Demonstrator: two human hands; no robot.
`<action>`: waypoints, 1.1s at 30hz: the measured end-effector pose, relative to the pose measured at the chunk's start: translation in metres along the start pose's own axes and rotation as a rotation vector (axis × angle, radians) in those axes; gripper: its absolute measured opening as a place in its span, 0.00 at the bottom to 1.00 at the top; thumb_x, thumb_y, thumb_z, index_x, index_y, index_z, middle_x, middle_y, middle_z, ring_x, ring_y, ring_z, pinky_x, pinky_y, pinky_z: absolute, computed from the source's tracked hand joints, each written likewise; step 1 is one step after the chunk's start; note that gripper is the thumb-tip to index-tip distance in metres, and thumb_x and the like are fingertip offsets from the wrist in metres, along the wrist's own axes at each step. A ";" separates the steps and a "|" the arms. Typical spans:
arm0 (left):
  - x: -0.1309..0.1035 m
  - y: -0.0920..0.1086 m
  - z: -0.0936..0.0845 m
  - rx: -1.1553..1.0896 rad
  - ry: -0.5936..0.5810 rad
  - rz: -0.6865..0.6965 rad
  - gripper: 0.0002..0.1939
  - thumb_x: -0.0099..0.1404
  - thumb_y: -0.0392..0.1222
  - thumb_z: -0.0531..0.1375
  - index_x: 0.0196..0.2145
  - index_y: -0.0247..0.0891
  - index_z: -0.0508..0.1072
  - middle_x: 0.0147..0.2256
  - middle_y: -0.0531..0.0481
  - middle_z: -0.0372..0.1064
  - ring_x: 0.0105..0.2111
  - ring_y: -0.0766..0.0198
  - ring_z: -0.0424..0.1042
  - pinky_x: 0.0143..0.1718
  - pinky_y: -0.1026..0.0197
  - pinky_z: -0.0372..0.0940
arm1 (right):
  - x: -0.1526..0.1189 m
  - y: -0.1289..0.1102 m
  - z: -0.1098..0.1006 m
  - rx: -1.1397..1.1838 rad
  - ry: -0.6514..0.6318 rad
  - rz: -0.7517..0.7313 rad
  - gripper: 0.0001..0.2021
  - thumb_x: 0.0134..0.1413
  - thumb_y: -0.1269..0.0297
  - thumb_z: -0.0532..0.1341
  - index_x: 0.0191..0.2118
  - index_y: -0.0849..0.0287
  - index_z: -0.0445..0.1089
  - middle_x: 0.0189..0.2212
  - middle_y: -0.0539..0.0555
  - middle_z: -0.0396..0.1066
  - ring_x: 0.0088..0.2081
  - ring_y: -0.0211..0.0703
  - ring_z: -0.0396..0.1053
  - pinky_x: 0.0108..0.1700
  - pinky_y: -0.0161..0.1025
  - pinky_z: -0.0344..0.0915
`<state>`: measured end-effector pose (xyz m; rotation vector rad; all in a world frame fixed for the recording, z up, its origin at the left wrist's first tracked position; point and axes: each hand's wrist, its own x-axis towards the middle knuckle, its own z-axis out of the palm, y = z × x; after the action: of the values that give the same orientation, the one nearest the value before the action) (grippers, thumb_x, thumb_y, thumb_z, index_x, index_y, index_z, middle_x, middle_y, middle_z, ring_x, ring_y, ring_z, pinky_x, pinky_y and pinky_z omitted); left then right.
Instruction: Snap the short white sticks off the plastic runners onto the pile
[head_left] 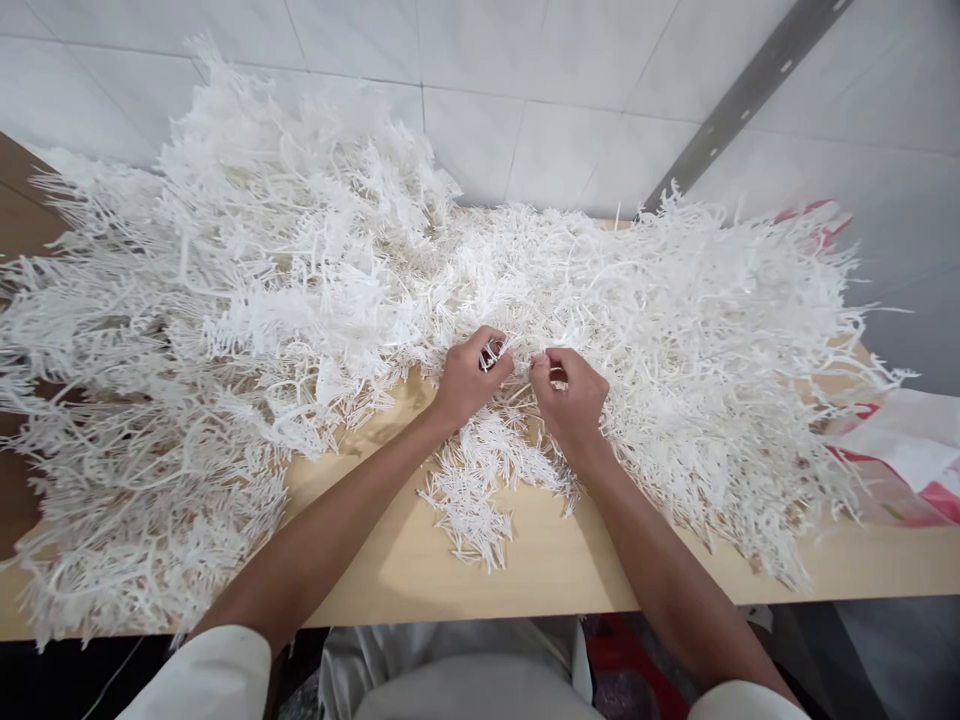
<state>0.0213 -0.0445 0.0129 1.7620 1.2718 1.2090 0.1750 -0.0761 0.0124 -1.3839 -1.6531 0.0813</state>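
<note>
Left fingers [486, 336] curl around white strands [490, 354]; right fingers [574, 361] pinch closed, contents unclear; heaped strands [517, 255] lie at twelve o'clock.

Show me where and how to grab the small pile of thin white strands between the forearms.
Probably pinch the small white pile by its narrow front tip, from the near edge of the pale wooden table: bare wood flanks it, while the back widens toward the left hand and right hand.

Two grips [466, 382] [576, 398], one tabletop [397, 580] (white strands [675, 320]: uncountable).
</note>
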 end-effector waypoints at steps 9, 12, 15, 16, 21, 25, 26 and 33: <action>-0.001 -0.004 0.000 -0.016 -0.133 0.155 0.05 0.64 0.43 0.60 0.38 0.41 0.73 0.37 0.52 0.77 0.38 0.66 0.74 0.42 0.62 0.67 | 0.013 0.006 -0.010 0.215 -0.303 0.041 0.08 0.62 0.59 0.57 0.42 0.53 0.71 0.39 0.52 0.73 0.38 0.39 0.71 0.40 0.38 0.69; 0.000 -0.002 0.000 -0.012 -0.153 0.125 0.11 0.65 0.50 0.59 0.39 0.41 0.73 0.37 0.52 0.77 0.36 0.66 0.75 0.40 0.63 0.67 | 0.013 0.010 -0.012 0.124 -0.275 -0.021 0.08 0.64 0.59 0.55 0.37 0.54 0.69 0.34 0.52 0.71 0.36 0.39 0.69 0.39 0.39 0.67; 0.001 -0.001 -0.001 0.013 -0.205 0.130 0.13 0.66 0.52 0.57 0.39 0.40 0.73 0.35 0.52 0.77 0.33 0.67 0.74 0.36 0.65 0.66 | 0.011 0.012 -0.012 0.104 -0.241 0.031 0.09 0.64 0.61 0.53 0.34 0.55 0.66 0.30 0.50 0.68 0.32 0.38 0.66 0.35 0.37 0.63; 0.001 -0.002 0.000 0.024 -0.219 0.147 0.12 0.67 0.50 0.57 0.39 0.40 0.73 0.35 0.52 0.76 0.33 0.68 0.74 0.36 0.65 0.66 | 0.010 0.013 -0.011 0.102 -0.242 0.050 0.09 0.64 0.62 0.53 0.33 0.55 0.65 0.29 0.49 0.67 0.31 0.37 0.65 0.34 0.36 0.62; -0.003 -0.002 0.002 0.091 -0.193 0.171 0.06 0.66 0.41 0.57 0.37 0.39 0.72 0.34 0.53 0.76 0.34 0.69 0.73 0.38 0.66 0.65 | 0.008 0.014 -0.007 0.006 -0.288 -0.099 0.08 0.64 0.64 0.52 0.33 0.55 0.61 0.33 0.50 0.68 0.33 0.37 0.66 0.34 0.35 0.61; -0.005 0.003 0.001 0.105 -0.176 0.043 0.04 0.63 0.41 0.58 0.35 0.39 0.71 0.32 0.55 0.74 0.31 0.70 0.71 0.37 0.66 0.63 | 0.007 0.012 -0.006 -0.049 -0.312 -0.202 0.07 0.64 0.66 0.51 0.33 0.55 0.60 0.36 0.52 0.70 0.35 0.38 0.68 0.34 0.36 0.62; -0.004 0.003 0.000 0.108 -0.167 0.008 0.04 0.63 0.41 0.58 0.34 0.39 0.71 0.31 0.55 0.74 0.29 0.70 0.70 0.36 0.66 0.63 | 0.006 0.010 -0.007 -0.040 -0.319 -0.213 0.07 0.64 0.66 0.51 0.33 0.55 0.59 0.37 0.53 0.71 0.35 0.38 0.69 0.34 0.36 0.63; 0.007 -0.005 -0.008 0.095 -0.028 -0.066 0.09 0.65 0.46 0.57 0.34 0.38 0.70 0.28 0.56 0.71 0.25 0.71 0.66 0.30 0.67 0.60 | -0.002 -0.004 -0.009 0.079 -0.166 -0.143 0.07 0.60 0.69 0.55 0.30 0.55 0.60 0.35 0.50 0.73 0.35 0.37 0.72 0.35 0.36 0.65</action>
<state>0.0128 -0.0366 0.0132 1.7827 1.3800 1.0991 0.1780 -0.0837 0.0180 -1.2230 -1.8615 0.1807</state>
